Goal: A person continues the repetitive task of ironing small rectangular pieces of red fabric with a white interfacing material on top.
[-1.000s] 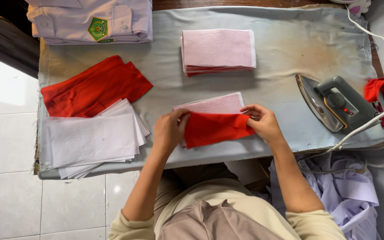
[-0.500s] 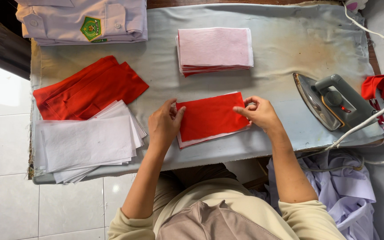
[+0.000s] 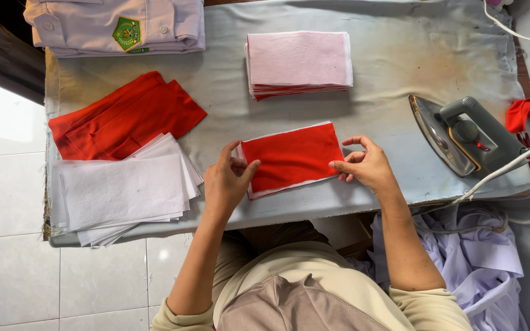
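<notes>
A red cloth piece (image 3: 292, 156) lies flat on a white piece of the same size, near the front edge of the padded ironing table (image 3: 387, 61). My left hand (image 3: 228, 181) pinches its left edge, and my right hand (image 3: 366, 164) pinches its right edge. Both hands rest on the table. A white rim shows around the red piece.
A stack of finished pink-white pieces (image 3: 299, 61) lies further back. Red cloth pieces (image 3: 124, 116) and white pieces (image 3: 124, 190) are piled at the left. An electric iron (image 3: 467, 135) rests on its side at the right, cord trailing. A folded shirt (image 3: 118, 24) sits at the back left.
The red piece, held folded a second ago, has been spread flat over the white piece. Both hands moved apart to its two ends.
</notes>
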